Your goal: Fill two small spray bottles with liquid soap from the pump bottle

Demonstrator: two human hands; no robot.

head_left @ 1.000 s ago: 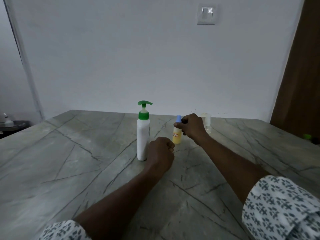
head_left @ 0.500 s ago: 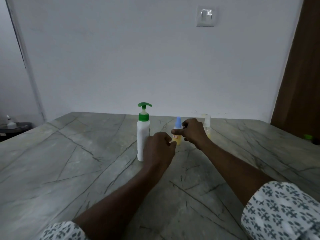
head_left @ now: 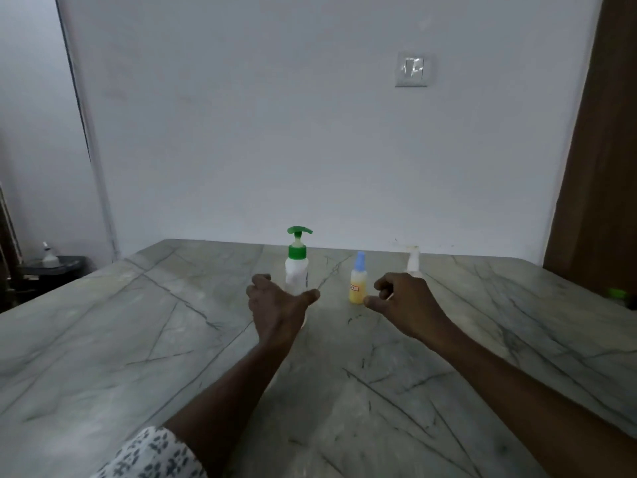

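A white pump bottle (head_left: 296, 267) with a green pump head stands upright on the marble table (head_left: 138, 339). My left hand (head_left: 275, 305) is just in front of it, fingers spread around its lower part, hiding the base; contact is unclear. A small spray bottle (head_left: 357, 282) with yellow liquid and a blue cap stands to the right. My right hand (head_left: 405, 303) is open just right of it, not touching. A second small bottle (head_left: 413, 261) with a white top stands behind my right hand, mostly hidden.
The table's far edge meets a white wall with a light switch (head_left: 413, 69). A brown door (head_left: 599, 167) is at the right. A dark side stand (head_left: 51, 267) with a small bottle sits far left. A green object (head_left: 617, 293) lies at the right edge.
My right hand has let go of the yellow spray bottle and moved right. My left hand opened from a fist and moved in front of the pump bottle. The camera tilted up.
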